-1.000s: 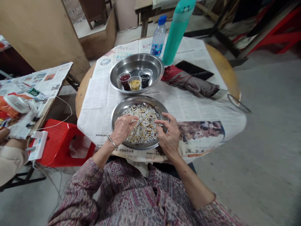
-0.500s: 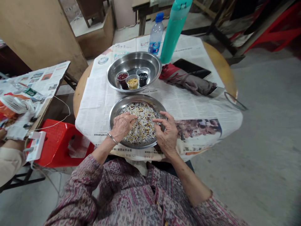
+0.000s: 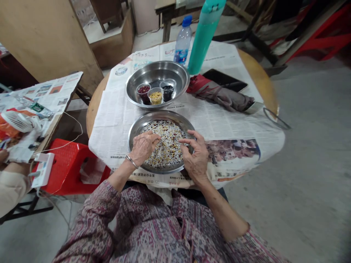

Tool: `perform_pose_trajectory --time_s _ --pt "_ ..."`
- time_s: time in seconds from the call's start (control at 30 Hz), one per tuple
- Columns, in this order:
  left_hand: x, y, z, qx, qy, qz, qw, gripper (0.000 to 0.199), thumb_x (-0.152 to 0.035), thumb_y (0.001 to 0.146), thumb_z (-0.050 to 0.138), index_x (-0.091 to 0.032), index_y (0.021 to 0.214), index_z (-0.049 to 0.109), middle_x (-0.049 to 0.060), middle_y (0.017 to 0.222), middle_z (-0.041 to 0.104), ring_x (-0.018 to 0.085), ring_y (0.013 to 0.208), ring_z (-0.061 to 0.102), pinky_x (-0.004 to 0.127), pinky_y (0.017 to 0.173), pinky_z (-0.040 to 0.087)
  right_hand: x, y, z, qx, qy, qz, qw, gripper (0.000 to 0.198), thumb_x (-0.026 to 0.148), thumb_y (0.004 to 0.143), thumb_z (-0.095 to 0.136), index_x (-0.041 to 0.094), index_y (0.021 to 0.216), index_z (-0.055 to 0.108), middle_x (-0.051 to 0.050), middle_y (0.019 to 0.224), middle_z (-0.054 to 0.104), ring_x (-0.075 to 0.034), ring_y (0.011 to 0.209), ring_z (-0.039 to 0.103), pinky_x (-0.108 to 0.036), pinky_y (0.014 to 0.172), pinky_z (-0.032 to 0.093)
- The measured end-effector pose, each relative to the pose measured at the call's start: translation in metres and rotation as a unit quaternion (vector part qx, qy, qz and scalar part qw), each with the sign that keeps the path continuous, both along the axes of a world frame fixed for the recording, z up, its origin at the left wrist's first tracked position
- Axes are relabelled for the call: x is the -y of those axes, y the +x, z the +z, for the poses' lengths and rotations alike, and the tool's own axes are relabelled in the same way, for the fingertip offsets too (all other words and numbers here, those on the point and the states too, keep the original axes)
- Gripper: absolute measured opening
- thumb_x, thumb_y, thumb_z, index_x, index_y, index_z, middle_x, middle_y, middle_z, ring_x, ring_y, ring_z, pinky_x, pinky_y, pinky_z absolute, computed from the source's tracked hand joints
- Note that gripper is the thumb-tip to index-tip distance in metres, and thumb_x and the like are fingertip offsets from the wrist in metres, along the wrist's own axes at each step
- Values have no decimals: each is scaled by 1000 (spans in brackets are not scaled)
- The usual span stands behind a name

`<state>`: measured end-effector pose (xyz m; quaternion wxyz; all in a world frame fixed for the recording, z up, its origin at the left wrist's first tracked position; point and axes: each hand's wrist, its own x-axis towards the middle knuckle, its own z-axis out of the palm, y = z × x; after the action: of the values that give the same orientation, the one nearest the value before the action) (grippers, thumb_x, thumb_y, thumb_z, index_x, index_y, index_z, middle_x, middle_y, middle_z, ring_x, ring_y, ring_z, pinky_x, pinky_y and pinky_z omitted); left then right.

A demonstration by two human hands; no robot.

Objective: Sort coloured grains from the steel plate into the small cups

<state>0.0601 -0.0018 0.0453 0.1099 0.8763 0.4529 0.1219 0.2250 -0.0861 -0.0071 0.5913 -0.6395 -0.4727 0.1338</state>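
A steel basin (image 3: 139, 118) in front of me holds a spread of mixed white grains and red, yellow and dark beans (image 3: 167, 140). Over its left side, my left hand (image 3: 144, 148) has its fingertips pinched together; whatever they hold is too small to make out. My right hand (image 3: 195, 155) is at the right rim, its thumb and fingers apart and nothing visible between them. Behind stands a larger steel basin (image 3: 175, 73) with three clear cups: red beans (image 3: 143, 91), yellow beans (image 3: 155, 97) and black beans (image 3: 168, 89).
Newspaper (image 3: 109, 124) covers the round table. At its back stand a water bottle (image 3: 182, 44) and a teal bottle (image 3: 204, 40). A folded umbrella (image 3: 222, 95) and a dark flat device (image 3: 226, 79) lie to the right. At left are a red stool (image 3: 68, 164), a power strip (image 3: 44, 170) and another person's arm (image 3: 13, 182).
The whole view has shifted very slightly. Both hands keep nearly the same pose and place over the basin.
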Motion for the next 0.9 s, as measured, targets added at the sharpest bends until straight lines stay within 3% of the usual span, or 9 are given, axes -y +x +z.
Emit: perform_pose_trajectory --time_s 0.1,0.2,0.3,0.4,0.53,0.67,0.9 --pt "1 -2 3 55 -20 20 998 13 -30 91 62 -26 88 75 2 85 71 15 80 63 29 76 47 0 0 0 1 -2 1 1000 17 18 79 54 22 84 70 -8 126 61 -23 122 55 -46 108 39" --pt "6 -6 10 186 -126 51 973 18 -37 89 63 -23 88 74 0 69 64 12 64 55 28 64 45 0 0 0 1 0 1 1000 17 18 79 54 22 84 69 -8 125 61 -23 121 55 -46 107 39" --pt "13 -12 15 322 -292 96 895 25 -41 91 58 -20 98 71 1 70 62 9 58 49 26 53 40 0 0 -1 2 2 0 1000 17 17 79 54 22 84 70 -7 124 61 -22 121 55 -46 107 40" --pt "18 -18 17 403 -396 131 815 25 -35 95 49 -19 101 67 5 83 64 9 65 55 25 56 45 0 0 -1 2 0 -1 1000 17 17 79 54 22 84 70 -7 125 61 -22 122 55 -46 107 40" --pt "24 -25 20 456 -440 152 759 24 -28 95 44 -16 101 64 9 95 67 12 79 63 30 72 55 0 0 -1 2 0 -2 1000 16 18 79 55 21 84 70 -8 125 61 -23 120 56 -46 106 40" --pt "27 -29 24 485 -471 172 717 26 -20 92 48 -11 109 64 14 104 70 16 92 67 32 85 56 1 0 -1 0 4 0 1000 16 18 78 55 22 83 70 -7 124 61 -23 119 56 -47 107 40" --pt "28 -28 23 537 -514 155 650 28 -30 97 50 -12 110 67 15 114 71 24 110 67 41 97 54 1 -1 0 2 1 -3 1000 17 18 77 54 21 83 70 -8 124 61 -23 120 55 -48 107 39"
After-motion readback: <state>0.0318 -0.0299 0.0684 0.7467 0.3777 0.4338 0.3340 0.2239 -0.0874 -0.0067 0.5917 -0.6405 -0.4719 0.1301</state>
